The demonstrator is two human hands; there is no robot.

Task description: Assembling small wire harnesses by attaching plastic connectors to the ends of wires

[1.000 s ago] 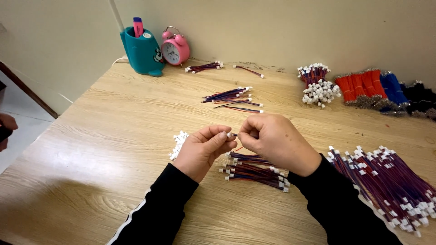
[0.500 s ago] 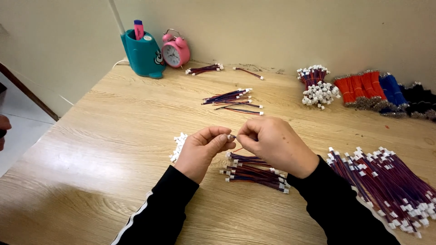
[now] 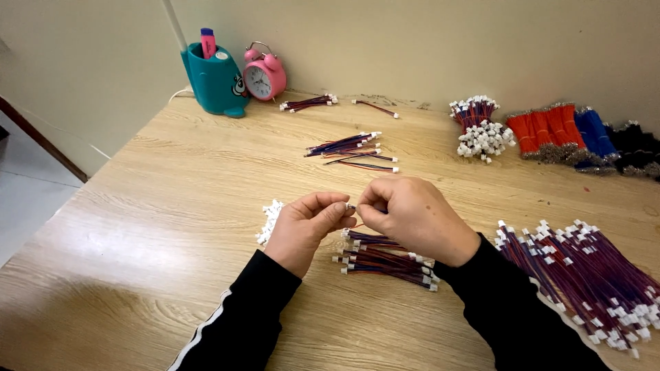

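My left hand (image 3: 306,228) and my right hand (image 3: 410,216) meet fingertip to fingertip over the middle of the wooden table (image 3: 151,206). Between them they pinch a small white connector (image 3: 350,205); a thin wire seems to run from it into my right hand, mostly hidden. Just below my hands lies a small pile of red-and-blue wires with white plugs (image 3: 385,260). A little heap of loose white connectors (image 3: 269,219) sits just left of my left hand.
A big heap of wired plugs (image 3: 588,275) lies at the right. Further back are loose wire bundles (image 3: 354,150), a white connector pile (image 3: 482,137), red, blue and black wire bundles (image 3: 570,130), a teal pen holder (image 3: 214,81) and a pink alarm clock (image 3: 263,74).
Both hands stay together at the same spot. Only the fingers shift slightly around the small connector.
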